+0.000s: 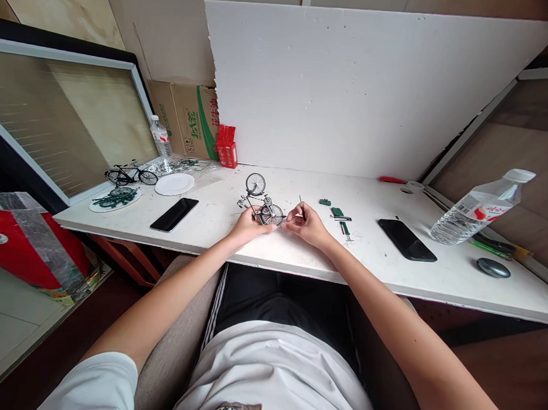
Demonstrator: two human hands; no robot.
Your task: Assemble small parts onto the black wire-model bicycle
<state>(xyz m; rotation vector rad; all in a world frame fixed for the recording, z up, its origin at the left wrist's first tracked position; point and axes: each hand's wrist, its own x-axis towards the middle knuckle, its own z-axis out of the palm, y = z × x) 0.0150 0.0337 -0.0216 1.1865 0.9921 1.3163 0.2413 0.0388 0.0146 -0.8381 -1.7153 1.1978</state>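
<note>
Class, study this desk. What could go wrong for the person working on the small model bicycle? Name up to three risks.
1. The thin tool in the right hand sits close to the left hand at the model bicycle; a slip might jab it.
2. The loose green parts lie unsecured on the table and could get swept off.
3. The water bottle lies tilted near a phone and might roll.

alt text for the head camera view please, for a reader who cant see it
A person seated at a white table holds a small model bicycle with the left hand, while the right hand pinches a thin tool beside its wheel. Loose green parts, a black phone and a water bottle lie to the right.
</note>
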